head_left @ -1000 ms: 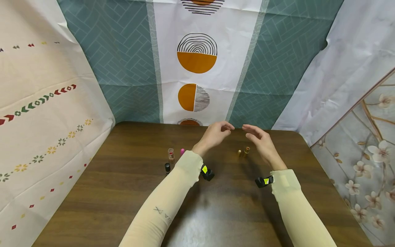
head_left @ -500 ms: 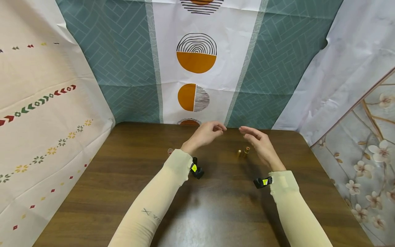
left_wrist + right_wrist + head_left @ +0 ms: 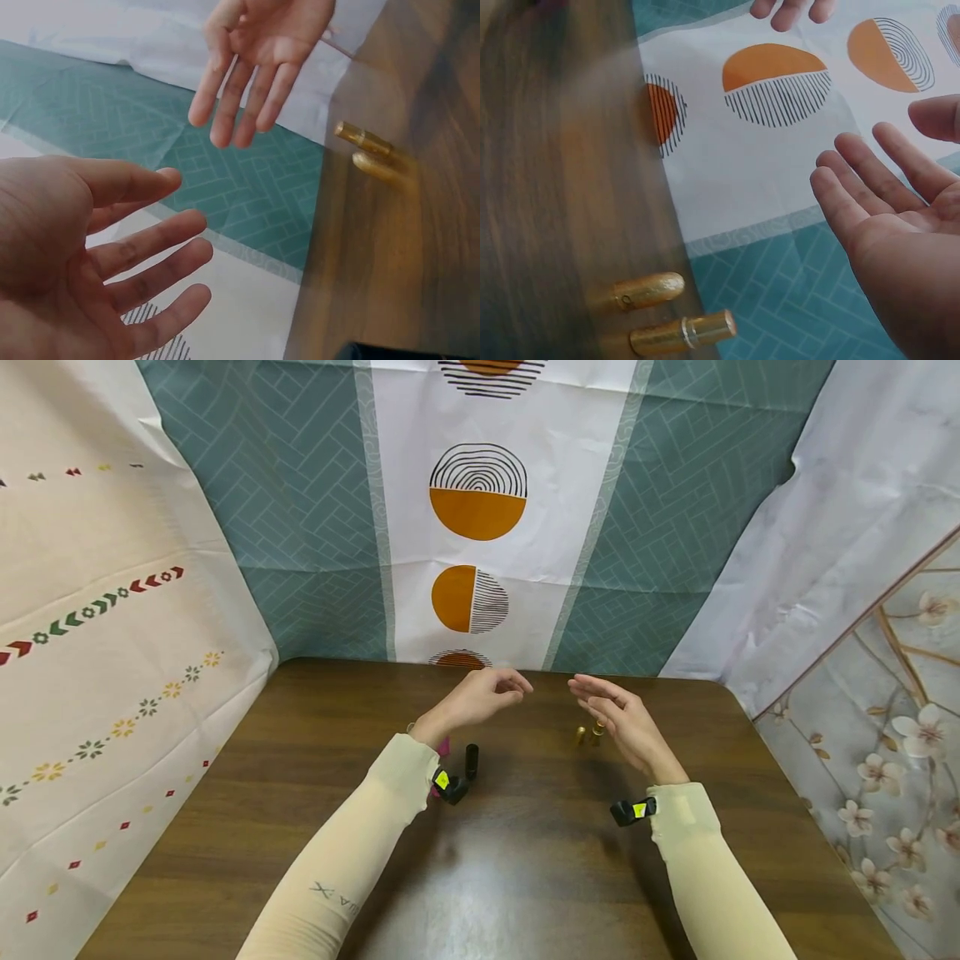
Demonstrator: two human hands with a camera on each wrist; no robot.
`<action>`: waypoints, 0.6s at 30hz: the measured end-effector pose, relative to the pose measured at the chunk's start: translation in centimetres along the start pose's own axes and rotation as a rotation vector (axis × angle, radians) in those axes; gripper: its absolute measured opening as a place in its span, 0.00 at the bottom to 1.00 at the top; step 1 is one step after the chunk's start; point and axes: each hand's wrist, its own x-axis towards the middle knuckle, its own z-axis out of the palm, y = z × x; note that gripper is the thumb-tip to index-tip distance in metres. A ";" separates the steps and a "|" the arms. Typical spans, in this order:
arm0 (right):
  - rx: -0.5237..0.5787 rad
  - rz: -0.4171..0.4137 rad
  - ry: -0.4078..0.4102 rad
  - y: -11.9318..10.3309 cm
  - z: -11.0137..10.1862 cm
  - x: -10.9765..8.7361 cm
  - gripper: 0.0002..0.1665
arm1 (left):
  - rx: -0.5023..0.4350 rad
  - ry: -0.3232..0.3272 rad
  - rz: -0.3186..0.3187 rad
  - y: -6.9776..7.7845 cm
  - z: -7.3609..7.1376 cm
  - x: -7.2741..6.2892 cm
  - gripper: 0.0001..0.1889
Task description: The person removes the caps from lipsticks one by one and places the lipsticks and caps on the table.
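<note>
My left hand (image 3: 480, 697) hovers above the back middle of the table, fingers loosely extended and holding nothing. Facing it, my right hand (image 3: 618, 714) is also raised, its relaxed fingers around no object. Two gold pieces stand upright close to the right hand: a lipstick tube (image 3: 682, 335) with a ringed middle, and a slimmer round-topped piece (image 3: 651, 291). Below the left hand stands a black tube (image 3: 472, 761). A pink item (image 3: 444, 747) shows partly past the left wrist, and the left forearm hides more items behind it.
The dark wooden table (image 3: 525, 860) ends at a hanging patterned cloth (image 3: 480, 602) at the back. A cream cloth (image 3: 135, 652) hangs at the left and a floral one (image 3: 877, 802) at the right. Both wrists wear small black cameras (image 3: 450, 785).
My left hand has moved left and slightly nearer, uncovering the black tube and covering the clear-capped lipstick. My right hand has shifted slightly left and lower. The gold pieces have stayed put.
</note>
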 end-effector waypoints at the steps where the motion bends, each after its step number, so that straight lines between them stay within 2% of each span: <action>1: 0.008 0.002 -0.001 0.1 0.1 0.0 0.29 | 0.005 -0.008 0.002 -0.2 0.0 -0.1 0.11; 10: 0.006 0.018 -0.030 1.0 1.0 -0.1 0.32 | -0.007 -0.044 -0.014 -1.4 -0.1 -0.9 0.11; 18: 0.025 0.014 -0.032 1.1 1.3 -0.1 0.31 | 0.003 -0.053 -0.013 -1.7 -0.2 -1.4 0.11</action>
